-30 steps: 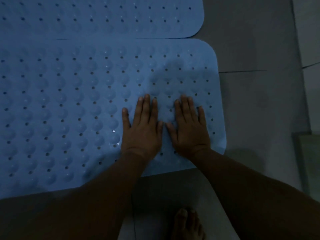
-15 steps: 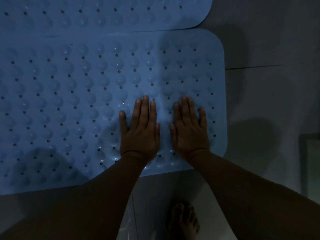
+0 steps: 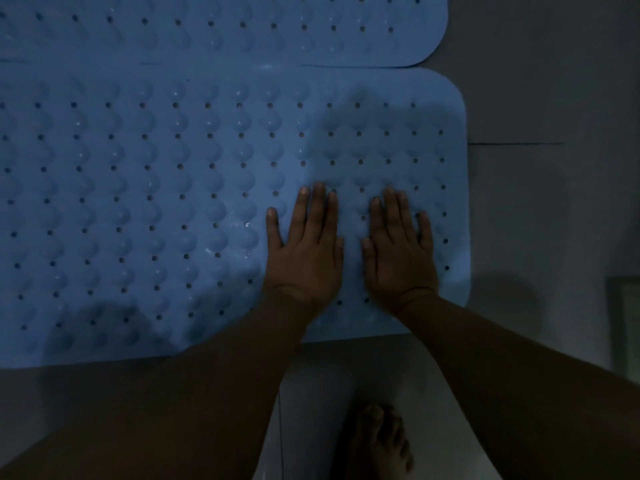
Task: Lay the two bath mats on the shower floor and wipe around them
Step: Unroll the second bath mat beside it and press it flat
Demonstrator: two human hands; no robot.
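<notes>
Two blue rubber bath mats with rows of bumps and small holes lie flat on the grey floor, long edges side by side. The near mat fills the left and middle; the far mat runs along the top. My left hand and my right hand rest palm down on the near mat's right end, fingers straight and slightly apart, holding nothing. The two hands lie side by side with a small gap between them.
Grey tiled floor surrounds the mats on the right and front, with a grout line at right. A bare foot stands on the floor below the hands. A pale framed edge shows at the far right.
Both hands stay pressed flat in nearly the same spot on the near mat. The camera view has shifted slightly, so the mats sit a little differently in the frame.
</notes>
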